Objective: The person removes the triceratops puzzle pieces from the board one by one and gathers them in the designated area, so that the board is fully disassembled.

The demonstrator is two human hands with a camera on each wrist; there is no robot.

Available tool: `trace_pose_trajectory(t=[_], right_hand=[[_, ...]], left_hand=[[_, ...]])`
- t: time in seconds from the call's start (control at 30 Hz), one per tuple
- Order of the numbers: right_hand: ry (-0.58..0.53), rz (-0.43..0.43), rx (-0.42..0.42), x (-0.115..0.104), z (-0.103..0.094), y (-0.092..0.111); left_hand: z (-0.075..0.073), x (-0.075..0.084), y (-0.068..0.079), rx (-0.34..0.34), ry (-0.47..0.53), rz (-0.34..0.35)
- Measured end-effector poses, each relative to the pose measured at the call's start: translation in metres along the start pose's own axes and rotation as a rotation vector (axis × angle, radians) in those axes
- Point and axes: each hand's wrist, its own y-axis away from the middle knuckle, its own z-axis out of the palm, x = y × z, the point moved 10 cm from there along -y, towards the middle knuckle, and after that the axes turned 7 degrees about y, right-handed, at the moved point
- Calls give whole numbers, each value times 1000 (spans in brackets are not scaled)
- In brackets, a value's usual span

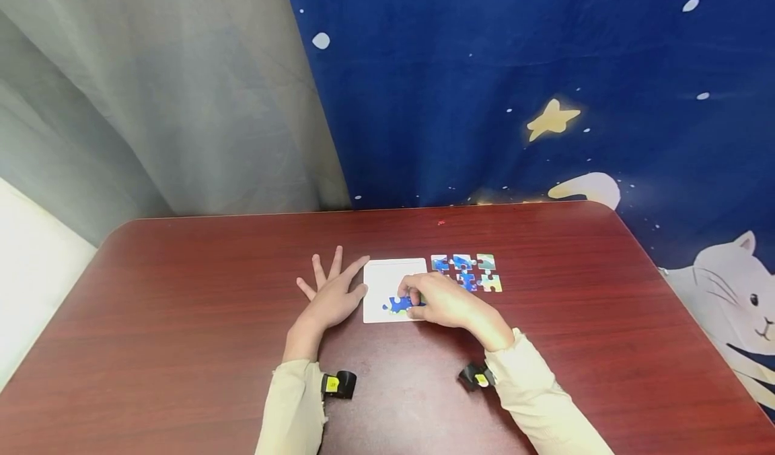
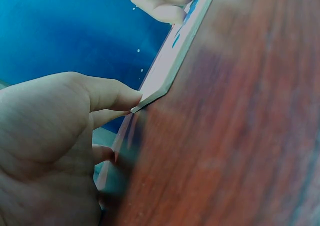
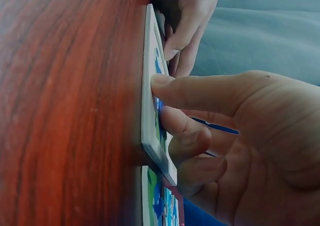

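Note:
A white puzzle board (image 1: 381, 276) lies flat on the table, with blue and green jigsaw pieces (image 1: 396, 305) on its lower part. My left hand (image 1: 329, 300) rests at the board's left side, fingers spread; its thumb and index finger touch the edge, as the board (image 2: 160, 76) shows in the left wrist view. Over the board's right part, my right hand (image 1: 445, 300) pinches a jigsaw piece between thumb and index finger, the other fingers curled. In the right wrist view the right hand (image 3: 240, 121) partly hides that piece, which sits at board level.
To the board's right, several loose jigsaw pieces (image 1: 466, 263) lie in two rows, partly behind my right hand. A small red bit (image 1: 440, 223) lies near the back edge of the reddish-brown table (image 1: 181, 307). Curtains (image 1: 424, 105) hang behind it.

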Motion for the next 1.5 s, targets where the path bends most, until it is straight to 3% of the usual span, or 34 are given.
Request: trace_pose_trajectory(t=[0.37, 1.5], right_hand=[[-51, 3, -6, 1, 3, -2], [2, 15, -41, 0, 2, -1]], left_hand=[[-2, 2, 1, 1, 15, 6], [1, -1, -2, -2, 5, 11]])
